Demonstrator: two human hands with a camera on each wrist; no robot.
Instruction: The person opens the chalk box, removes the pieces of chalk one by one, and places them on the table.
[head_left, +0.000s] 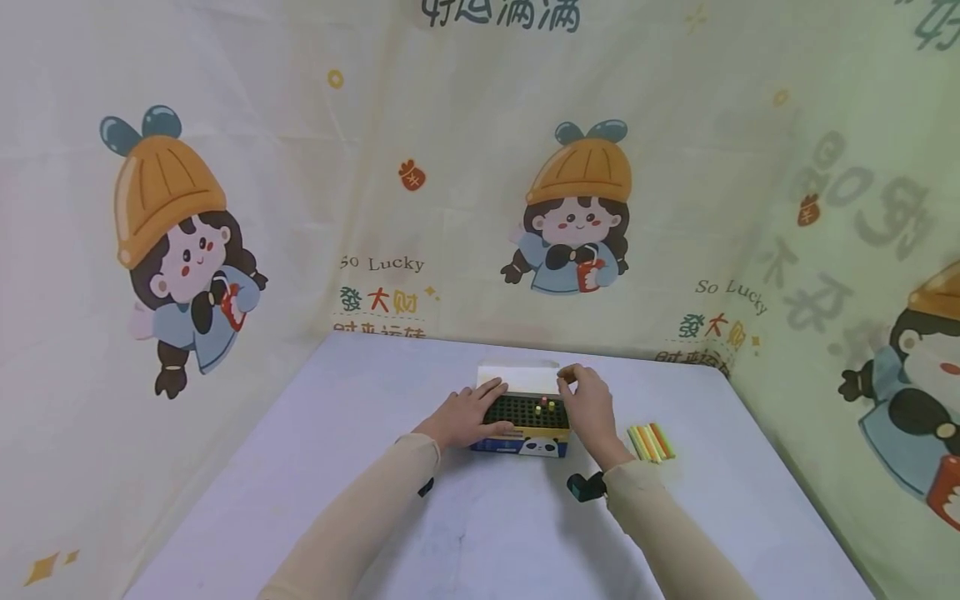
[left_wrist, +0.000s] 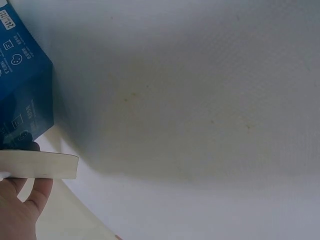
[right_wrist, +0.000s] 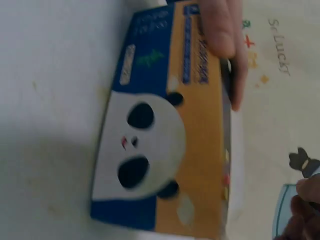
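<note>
A blue-and-yellow cardboard box [head_left: 542,447] with a panda face on its front sits on the table. Its white lid [head_left: 528,382] stands raised at the back, and a black tray with rows of holes fills the top. Three short coloured sticks [head_left: 551,407], yellow and red at their tips, stand in holes toward the right. My left hand [head_left: 462,418] grips the box's left end, thumb along the front edge and fingers over the top. My right hand [head_left: 590,410] hovers by the lid's right edge, thumb and forefinger drawn together; I cannot tell whether they pinch anything.
Several yellow, green and orange sticks [head_left: 651,442] lie side by side on the table right of the box, beside my right wrist. The white table [head_left: 480,542] meets a printed cloth backdrop [head_left: 457,250] at the back and sides.
</note>
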